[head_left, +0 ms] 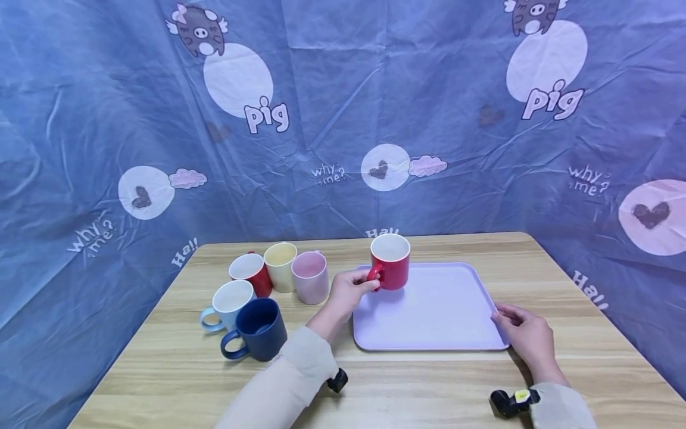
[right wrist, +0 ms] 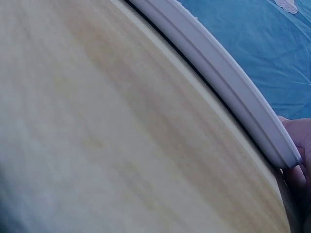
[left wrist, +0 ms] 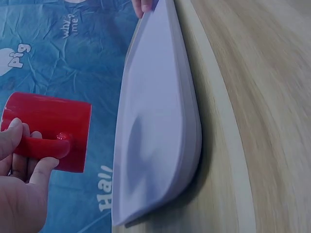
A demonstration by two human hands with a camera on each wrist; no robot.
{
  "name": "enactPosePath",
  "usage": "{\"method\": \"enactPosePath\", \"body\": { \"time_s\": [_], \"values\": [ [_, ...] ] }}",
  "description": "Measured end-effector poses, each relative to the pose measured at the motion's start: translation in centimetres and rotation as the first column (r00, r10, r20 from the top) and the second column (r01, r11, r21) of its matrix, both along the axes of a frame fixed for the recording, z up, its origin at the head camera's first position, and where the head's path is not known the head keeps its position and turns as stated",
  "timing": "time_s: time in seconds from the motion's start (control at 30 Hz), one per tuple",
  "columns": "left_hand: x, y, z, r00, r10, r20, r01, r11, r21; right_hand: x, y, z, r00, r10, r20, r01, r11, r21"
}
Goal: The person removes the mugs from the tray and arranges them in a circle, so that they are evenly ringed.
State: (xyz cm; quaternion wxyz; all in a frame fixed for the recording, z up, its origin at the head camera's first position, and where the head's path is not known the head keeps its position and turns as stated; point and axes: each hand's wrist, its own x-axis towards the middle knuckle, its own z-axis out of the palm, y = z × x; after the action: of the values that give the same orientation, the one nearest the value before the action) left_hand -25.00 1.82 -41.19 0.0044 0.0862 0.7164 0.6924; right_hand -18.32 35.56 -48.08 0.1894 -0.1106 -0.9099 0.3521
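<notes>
A red mug (head_left: 390,265) with a white inside hangs upright above the back left part of a pale lilac tray (head_left: 434,316). My left hand (head_left: 347,293) grips the mug by its handle; in the left wrist view the fingers of that hand (left wrist: 24,194) curl about the red handle (left wrist: 46,146). At the tray's right edge is my right hand (head_left: 527,336), its thumb on the rim and its fingers along the outer side. The right wrist view shows only part of that hand (right wrist: 299,145) at the tray's corner (right wrist: 286,158).
Left of the tray stand several mugs: another red mug (head_left: 259,280), a cream mug (head_left: 281,274), a pink mug (head_left: 312,283), a light blue mug (head_left: 233,301) and a navy mug (head_left: 268,333). A blue printed cloth (head_left: 343,202) hangs behind the wooden table (head_left: 407,387).
</notes>
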Motion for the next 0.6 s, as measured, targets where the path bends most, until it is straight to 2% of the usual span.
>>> {"method": "enactPosePath", "body": {
  "time_s": [0.13, 0.23, 0.33, 0.43, 0.6],
  "values": [
    [0.5, -1.4, 0.4, 1.0, 0.022, 0.016, -0.021, 0.999, -0.027, 0.0, 0.0, 0.0, 1.0, 0.001, -0.006, -0.001, 1.0, -0.003],
    [0.8, -2.4, 0.4, 0.999, 0.031, -0.011, -0.032, 0.999, -0.036, 0.0, 0.1, -0.1, 1.0, 0.001, -0.003, -0.001, 1.0, -0.006],
    [1.2, -3.3, 0.3, 0.999, 0.032, -0.037, -0.034, 0.999, -0.037, 0.0, 0.1, -0.1, 1.0, -0.002, 0.004, 0.002, 1.0, -0.008],
    [1.7, -4.2, 0.1, 0.999, 0.03, -0.034, -0.032, 0.999, -0.045, 0.0, 0.1, -0.1, 1.0, -0.007, 0.003, 0.007, 1.0, -0.008],
    [2.9, -5.8, -0.2, 0.998, 0.055, -0.026, -0.058, 0.993, -0.103, 0.0, 0.1, -0.1, 1.0, -0.007, -0.002, 0.007, 1.0, -0.006]
  ]
}}
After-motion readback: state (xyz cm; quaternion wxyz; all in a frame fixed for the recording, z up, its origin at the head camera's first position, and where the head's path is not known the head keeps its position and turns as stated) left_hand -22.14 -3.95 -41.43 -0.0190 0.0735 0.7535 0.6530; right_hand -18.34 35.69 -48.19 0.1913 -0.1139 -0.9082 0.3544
